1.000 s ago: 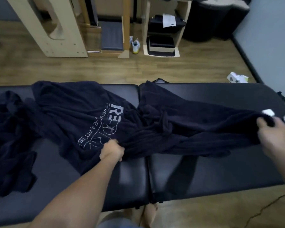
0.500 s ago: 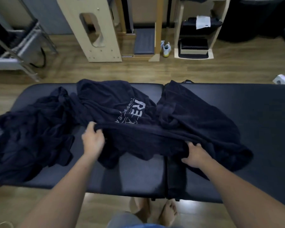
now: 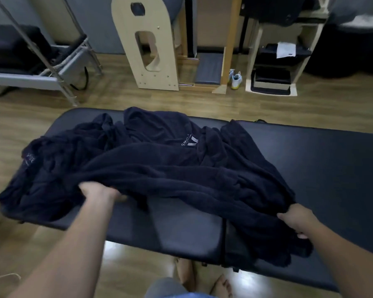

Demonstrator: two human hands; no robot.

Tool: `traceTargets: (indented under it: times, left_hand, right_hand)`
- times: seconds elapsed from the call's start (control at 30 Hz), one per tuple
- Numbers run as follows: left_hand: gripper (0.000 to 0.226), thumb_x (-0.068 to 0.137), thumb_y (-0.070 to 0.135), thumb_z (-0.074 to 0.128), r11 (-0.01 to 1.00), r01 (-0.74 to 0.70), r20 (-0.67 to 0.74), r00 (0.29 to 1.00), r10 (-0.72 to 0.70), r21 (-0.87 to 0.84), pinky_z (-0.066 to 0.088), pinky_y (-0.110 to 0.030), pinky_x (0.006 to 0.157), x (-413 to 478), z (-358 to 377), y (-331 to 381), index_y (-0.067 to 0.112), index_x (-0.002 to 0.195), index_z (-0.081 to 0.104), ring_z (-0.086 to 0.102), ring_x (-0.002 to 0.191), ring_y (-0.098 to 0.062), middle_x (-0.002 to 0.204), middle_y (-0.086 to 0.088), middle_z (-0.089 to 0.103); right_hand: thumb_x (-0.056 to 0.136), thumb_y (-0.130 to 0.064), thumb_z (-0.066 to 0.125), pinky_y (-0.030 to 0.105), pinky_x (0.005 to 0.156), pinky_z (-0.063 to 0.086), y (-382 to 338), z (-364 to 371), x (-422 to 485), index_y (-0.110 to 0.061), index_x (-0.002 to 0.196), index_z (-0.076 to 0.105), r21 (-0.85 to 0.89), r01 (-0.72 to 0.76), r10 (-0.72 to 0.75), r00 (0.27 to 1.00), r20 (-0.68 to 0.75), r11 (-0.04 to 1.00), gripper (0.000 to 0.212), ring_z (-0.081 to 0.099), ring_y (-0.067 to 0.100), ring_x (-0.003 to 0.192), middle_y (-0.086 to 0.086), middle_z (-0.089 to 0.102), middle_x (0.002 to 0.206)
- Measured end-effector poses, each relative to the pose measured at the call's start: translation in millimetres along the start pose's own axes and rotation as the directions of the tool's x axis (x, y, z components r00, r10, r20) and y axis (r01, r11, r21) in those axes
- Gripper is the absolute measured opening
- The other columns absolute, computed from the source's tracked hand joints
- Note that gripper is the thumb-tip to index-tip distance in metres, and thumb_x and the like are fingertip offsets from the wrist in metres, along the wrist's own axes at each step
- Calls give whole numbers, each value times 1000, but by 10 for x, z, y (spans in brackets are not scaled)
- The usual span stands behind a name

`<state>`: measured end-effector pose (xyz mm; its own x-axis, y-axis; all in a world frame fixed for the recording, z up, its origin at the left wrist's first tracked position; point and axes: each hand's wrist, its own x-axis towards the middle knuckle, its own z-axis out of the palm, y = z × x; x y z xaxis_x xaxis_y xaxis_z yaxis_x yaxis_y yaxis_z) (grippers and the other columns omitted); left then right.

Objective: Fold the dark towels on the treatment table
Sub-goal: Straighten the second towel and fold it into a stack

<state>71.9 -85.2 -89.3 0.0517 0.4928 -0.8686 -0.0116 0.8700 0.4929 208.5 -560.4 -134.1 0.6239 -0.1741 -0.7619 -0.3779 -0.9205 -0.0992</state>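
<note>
Barely started, honestly. The person's left hand (image 3: 99,191) is gripping the near edge of the dark towel (image 3: 181,175) and the right hand (image 3: 295,220) is clutching its other end, so it's lying rumpled between both grips on the treatment table (image 3: 332,168). Past the left grip, a second towel (image 3: 58,151) is sitting bunched. Nothing's looking folded yet.

On table (image 3: 332,168), towels (image 3: 159,168) heaped left and centre; left hand (image 3: 97,190) at heap's near-left edge, right hand (image 3: 297,220) at near-right edge; behind table, shoes (image 3: 235,79) on floor (image 3: 116,100); shelf (image 3: 271,80) right of shoes.
</note>
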Motion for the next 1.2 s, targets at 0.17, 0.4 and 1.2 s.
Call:
traceTargets:
  times: [0.17,0.4,1.2]
  left_hand:
    - [69,101,55,44,896,252,115,943,-312,365,36,-53,107,-174,-233,-1206,13,154,33,48,135,-35,153,-13,43]
    - [70,90,53,67,626,138,293,793,-534,767,54,-46,82,-521,34,-1959,6,140,53,62,107,-30,111,-12,66]
    - [41,99,16,43,950,92,726,668,162,-297,43,-64,103,-1139,1200,-240,4,137,53,55,124,-47,138,-24,57]
  right_hand:
    - [74,-35,77,31,57,60,-370,200,-213,-14,103,55,-313,193,-129,969,211,930,41,62,21,86,6,59,102]
    - [86,-15,63,23,53,54,-619,701,-659,-22,114,64,-41,421,-253,615,747,906,29,59,19,82,3,61,103]
    - [76,-26,60,36,68,60,-724,-2970,-1185,-9,111,66,783,418,-132,840,-526,-460,39,75,29,84,11,77,87]
